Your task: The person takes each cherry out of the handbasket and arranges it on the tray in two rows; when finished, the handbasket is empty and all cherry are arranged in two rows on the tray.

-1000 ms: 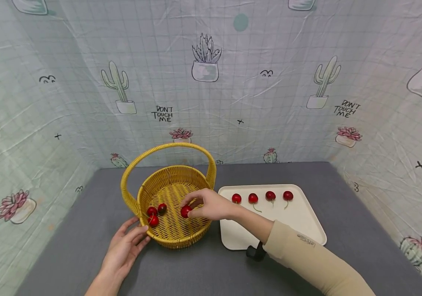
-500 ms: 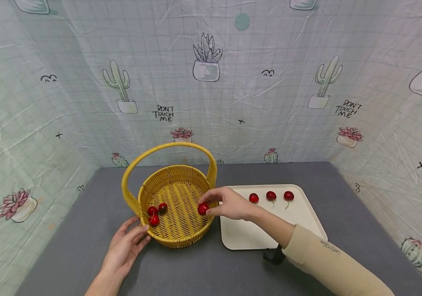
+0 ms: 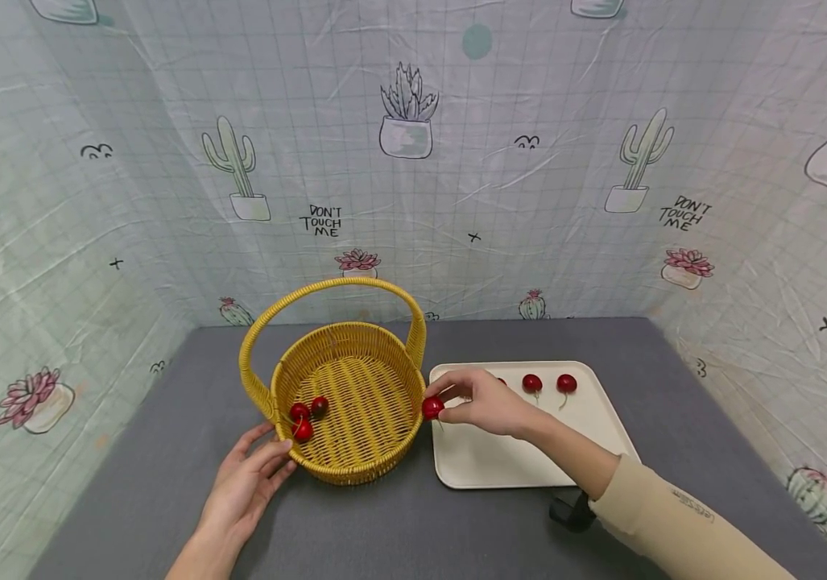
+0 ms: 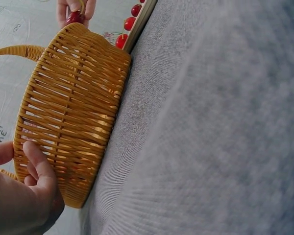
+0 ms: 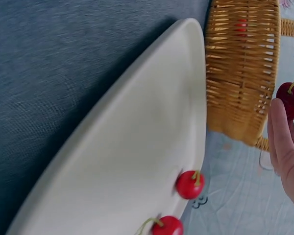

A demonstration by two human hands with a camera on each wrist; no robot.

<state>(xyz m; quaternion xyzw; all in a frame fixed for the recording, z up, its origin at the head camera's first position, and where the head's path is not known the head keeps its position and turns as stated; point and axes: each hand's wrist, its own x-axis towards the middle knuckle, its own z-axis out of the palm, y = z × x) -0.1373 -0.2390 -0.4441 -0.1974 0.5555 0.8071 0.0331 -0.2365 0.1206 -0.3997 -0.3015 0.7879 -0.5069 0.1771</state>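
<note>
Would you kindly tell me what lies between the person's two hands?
In the head view, the yellow basket lies there, holding three cherries near the left hand; the right hand pinches another cherry.

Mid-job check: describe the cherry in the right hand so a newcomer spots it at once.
In the head view, find the yellow wicker basket and the white tray to its right. By the basket's right rim, the right hand pinches a glossy red cherry. It alone is held; other cherries lie in the basket or on the tray.
</note>
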